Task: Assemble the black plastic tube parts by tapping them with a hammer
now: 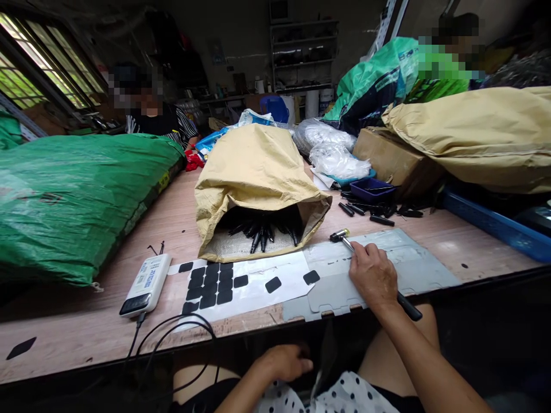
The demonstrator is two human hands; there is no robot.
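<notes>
My right hand (374, 274) is closed around the metal shaft of a small hammer (408, 307). The hammer's head, one end yellowish and the other black, rests over the grey sheet (413, 264), and its black handle sticks out behind my wrist. Below the table edge, over my lap, my left hand (284, 362) is loosely curled in shadow; whatever it may hold is hidden. In front of me lies a white backing sheet (258, 295) with rows of black rounded-square stickers (210, 281). Behind it a tan sack (253, 160) gapes open, with several black pen-like parts (260, 235) inside.
A white power bank (147, 285) with a black cable (181, 316) lies left of the sheet. Bulky green (77, 195) and tan (477, 137) sacks flank the table. A purple tray (372, 189), loose black parts (381, 220) and a blue tray (495, 221) sit right. Two people are beyond.
</notes>
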